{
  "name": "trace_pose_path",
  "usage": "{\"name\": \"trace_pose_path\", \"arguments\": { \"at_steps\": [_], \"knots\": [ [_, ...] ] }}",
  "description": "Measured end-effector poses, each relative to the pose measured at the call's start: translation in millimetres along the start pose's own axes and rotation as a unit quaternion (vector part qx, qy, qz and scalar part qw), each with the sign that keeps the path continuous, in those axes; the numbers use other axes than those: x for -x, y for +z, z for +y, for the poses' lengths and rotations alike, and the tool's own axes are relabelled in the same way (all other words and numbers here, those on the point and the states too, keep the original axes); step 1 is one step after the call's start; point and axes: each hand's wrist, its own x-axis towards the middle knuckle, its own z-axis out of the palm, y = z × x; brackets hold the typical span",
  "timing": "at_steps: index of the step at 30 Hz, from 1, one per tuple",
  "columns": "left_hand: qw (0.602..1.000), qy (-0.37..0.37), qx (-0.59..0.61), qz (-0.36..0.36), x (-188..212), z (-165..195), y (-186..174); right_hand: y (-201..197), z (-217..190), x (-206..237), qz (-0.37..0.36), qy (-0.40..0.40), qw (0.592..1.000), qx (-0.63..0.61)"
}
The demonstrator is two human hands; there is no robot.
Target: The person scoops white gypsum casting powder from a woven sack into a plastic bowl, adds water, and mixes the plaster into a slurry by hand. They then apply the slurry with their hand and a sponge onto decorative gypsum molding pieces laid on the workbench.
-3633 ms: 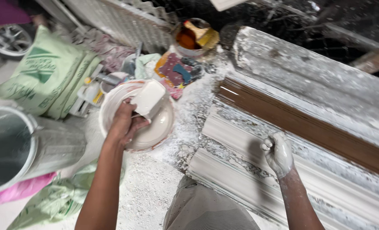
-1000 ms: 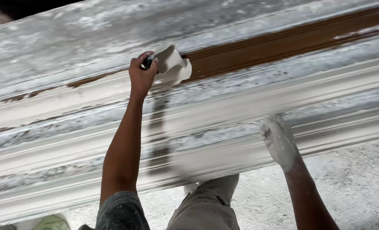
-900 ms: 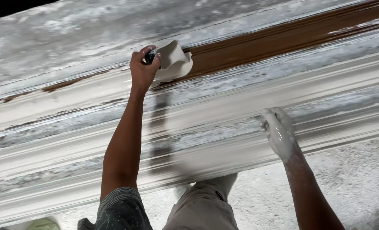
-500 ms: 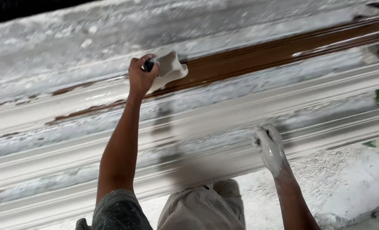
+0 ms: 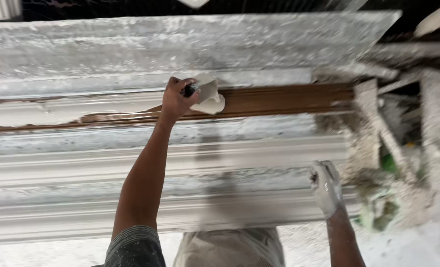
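Two hands, left hand (image 5: 178, 99) gripping white trowel (image 5: 209, 94)

Left arm extended forward, left hand (image 5: 178, 97) fisted in a grip; right hand (image 5: 325, 188) plaster-coated, fingers together, lower and nearer body.

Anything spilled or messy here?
Yes. White plaster spatter coats the floor and debris at right. The brown mould channel is only partly filled, left of the trowel in the left hand.

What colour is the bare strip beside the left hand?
Dark brown strip, seen in the head view, beside the left hand.
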Motion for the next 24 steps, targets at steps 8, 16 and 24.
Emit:
{"name": "trace_pose_path", "arguments": {
  "at_steps": [8,16,24],
  "knots": [
    [1.0,0.031,0.002,0.004,-15,92,162,-132,2,-168,-0.001,0.035,0.986,0.165],
    [0.996,0.076,-0.013,-0.046,-33,172,279,-185,50,-328,-0.009,0.003,1.0,-0.022],
    [0.991,0.071,-0.027,-0.113,-41,237,377,-156,29,-374,-0.021,0.017,0.999,0.047]
  ]
}}
